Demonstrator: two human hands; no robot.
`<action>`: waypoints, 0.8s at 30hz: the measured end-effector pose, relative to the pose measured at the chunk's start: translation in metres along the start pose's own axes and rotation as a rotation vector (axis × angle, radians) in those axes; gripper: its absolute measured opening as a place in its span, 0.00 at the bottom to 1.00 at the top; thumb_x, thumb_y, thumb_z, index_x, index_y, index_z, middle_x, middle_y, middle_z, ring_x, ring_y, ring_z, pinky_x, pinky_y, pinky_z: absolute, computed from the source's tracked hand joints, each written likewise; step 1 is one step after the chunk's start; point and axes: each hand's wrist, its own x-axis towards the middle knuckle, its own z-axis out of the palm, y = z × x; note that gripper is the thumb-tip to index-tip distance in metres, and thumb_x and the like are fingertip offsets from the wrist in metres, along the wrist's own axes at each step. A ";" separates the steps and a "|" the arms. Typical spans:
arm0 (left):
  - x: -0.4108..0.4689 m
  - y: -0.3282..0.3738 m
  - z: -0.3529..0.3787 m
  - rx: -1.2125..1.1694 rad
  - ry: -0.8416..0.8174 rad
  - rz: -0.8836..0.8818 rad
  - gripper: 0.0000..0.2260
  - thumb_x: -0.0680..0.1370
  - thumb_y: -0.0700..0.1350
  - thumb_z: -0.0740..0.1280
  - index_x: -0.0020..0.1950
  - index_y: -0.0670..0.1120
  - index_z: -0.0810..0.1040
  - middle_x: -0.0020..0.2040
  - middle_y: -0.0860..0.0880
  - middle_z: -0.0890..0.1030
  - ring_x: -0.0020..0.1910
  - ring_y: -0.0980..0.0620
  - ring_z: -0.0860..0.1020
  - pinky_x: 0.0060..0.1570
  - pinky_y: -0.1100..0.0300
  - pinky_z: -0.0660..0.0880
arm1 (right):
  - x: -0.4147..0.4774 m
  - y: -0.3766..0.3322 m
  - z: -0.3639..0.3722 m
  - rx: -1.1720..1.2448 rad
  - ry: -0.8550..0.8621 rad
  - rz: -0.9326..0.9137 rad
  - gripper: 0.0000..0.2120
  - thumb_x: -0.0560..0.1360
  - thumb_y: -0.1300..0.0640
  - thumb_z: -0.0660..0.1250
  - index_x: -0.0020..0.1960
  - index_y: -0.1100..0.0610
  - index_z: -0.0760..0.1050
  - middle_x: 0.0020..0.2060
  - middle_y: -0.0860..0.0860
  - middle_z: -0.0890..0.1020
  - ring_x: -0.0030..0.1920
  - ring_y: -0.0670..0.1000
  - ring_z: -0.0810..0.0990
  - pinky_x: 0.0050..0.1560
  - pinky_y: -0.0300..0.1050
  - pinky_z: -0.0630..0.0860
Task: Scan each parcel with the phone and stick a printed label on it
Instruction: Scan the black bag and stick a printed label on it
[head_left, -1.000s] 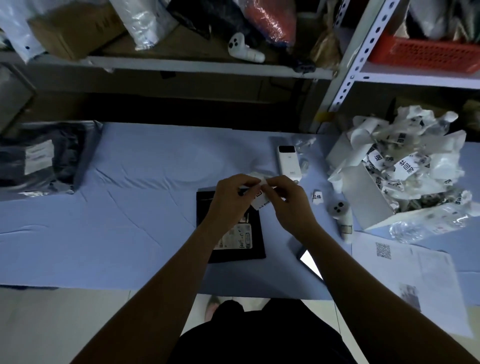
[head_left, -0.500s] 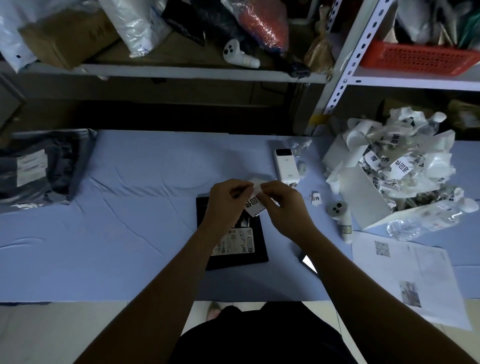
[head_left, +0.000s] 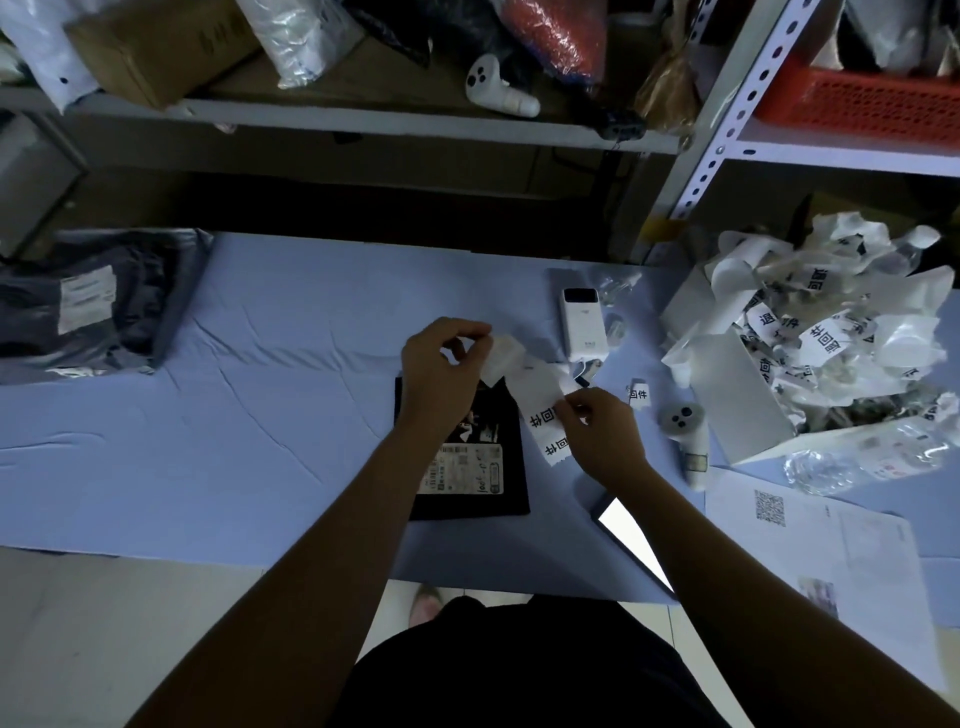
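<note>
A flat black parcel (head_left: 467, 467) with a white shipping label lies on the blue table (head_left: 260, 415) in front of me. My left hand (head_left: 441, 374) hovers over its top edge and pinches a blank white backing strip (head_left: 501, 356). My right hand (head_left: 597, 436) pinches a printed label strip (head_left: 543, 415) with black characters, held just right of the parcel. A phone (head_left: 631, 540) with a lit screen lies by my right forearm, partly hidden. A small white label printer (head_left: 582, 327) sits behind the hands.
A white box heaped with crumpled label backings (head_left: 810, 348) stands at the right, a grey controller (head_left: 685, 431) beside it and paper sheets (head_left: 831, 545) in front. A dark bagged parcel (head_left: 83, 306) lies far left. Shelves (head_left: 415, 119) loaded with goods rise behind the table.
My hands have pulled apart: the left went up and left with the backing, the right down and right with the printed label strip, which now hangs free beside the parcel.
</note>
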 end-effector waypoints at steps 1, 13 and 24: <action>0.001 0.000 0.000 -0.021 -0.007 -0.023 0.05 0.75 0.38 0.74 0.49 0.44 0.86 0.39 0.57 0.82 0.36 0.61 0.77 0.38 0.70 0.73 | 0.001 0.003 0.000 -0.010 0.008 0.016 0.08 0.80 0.57 0.68 0.49 0.59 0.84 0.45 0.52 0.87 0.46 0.51 0.84 0.40 0.24 0.68; -0.004 0.002 -0.009 -0.222 -0.219 -0.151 0.10 0.73 0.43 0.78 0.52 0.51 0.85 0.47 0.52 0.86 0.45 0.54 0.84 0.43 0.64 0.79 | 0.005 -0.054 -0.006 0.837 -0.531 0.109 0.12 0.85 0.53 0.59 0.63 0.52 0.79 0.55 0.51 0.86 0.58 0.51 0.84 0.57 0.44 0.81; -0.011 -0.018 -0.049 -0.047 -0.242 -0.218 0.08 0.73 0.39 0.77 0.51 0.45 0.85 0.41 0.49 0.86 0.40 0.52 0.85 0.45 0.58 0.83 | 0.001 -0.045 0.019 0.888 -0.347 0.226 0.09 0.77 0.66 0.72 0.57 0.61 0.79 0.43 0.52 0.87 0.45 0.48 0.86 0.44 0.37 0.80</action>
